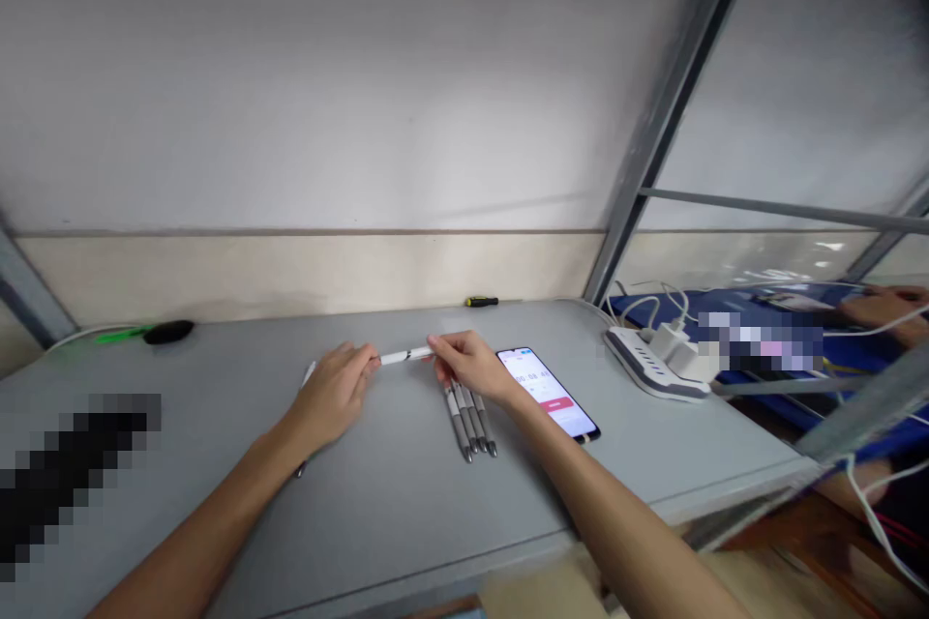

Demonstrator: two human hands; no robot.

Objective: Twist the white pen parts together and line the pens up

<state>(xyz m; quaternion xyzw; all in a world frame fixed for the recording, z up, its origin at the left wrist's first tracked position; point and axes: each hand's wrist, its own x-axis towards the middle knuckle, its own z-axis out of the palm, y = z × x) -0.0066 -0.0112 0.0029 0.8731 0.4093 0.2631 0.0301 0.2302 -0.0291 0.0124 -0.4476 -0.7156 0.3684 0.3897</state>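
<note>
Currently both hands pinch one white pen [406,356] at frame center: left hand [335,392] grips its left end, right hand [470,363] its right. Row of grey pens [470,421] lies just below the right hand, phone [548,392] beside it. Power strip [657,363] sits right, screwdriver [482,301] at the table's [392,513] back edge, black object [168,332] upper left.
</note>
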